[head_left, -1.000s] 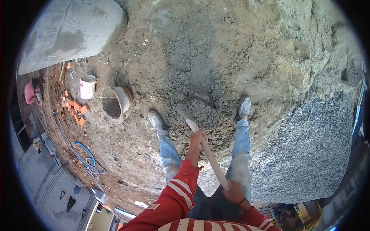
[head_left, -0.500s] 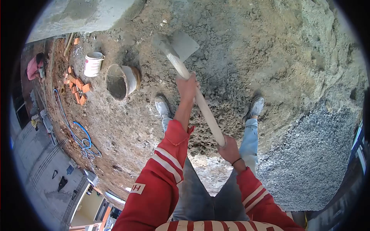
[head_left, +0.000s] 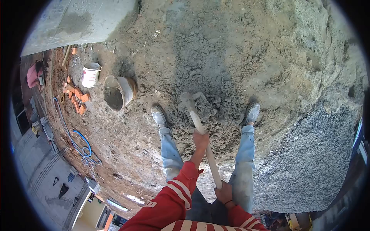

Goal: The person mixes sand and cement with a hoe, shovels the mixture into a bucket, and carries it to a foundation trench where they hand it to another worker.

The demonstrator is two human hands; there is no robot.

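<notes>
Both my hands grip the pale wooden handle of a hoe (head_left: 210, 159). My left hand (head_left: 201, 141) is closed round the middle of the handle. Lower down, at the butt end by my right thigh, my right hand (head_left: 224, 192) is closed round it too. The hoe's head rests low in the loose grey-brown mortar mix (head_left: 219, 109) between my feet. Its blade is partly hidden by the mix.
A bucket of grey material (head_left: 129, 91) and a white bucket (head_left: 91, 75) stand at left, near broken bricks (head_left: 78, 94) and a blue hose (head_left: 83, 140). A gravel pile (head_left: 304, 165) lies at right. A person in pink (head_left: 34, 75) crouches far left.
The hoe has come down and back towards me, its blade going from above the ground beyond my feet into the mix between them. Both hands moved closer to my body with it.
</notes>
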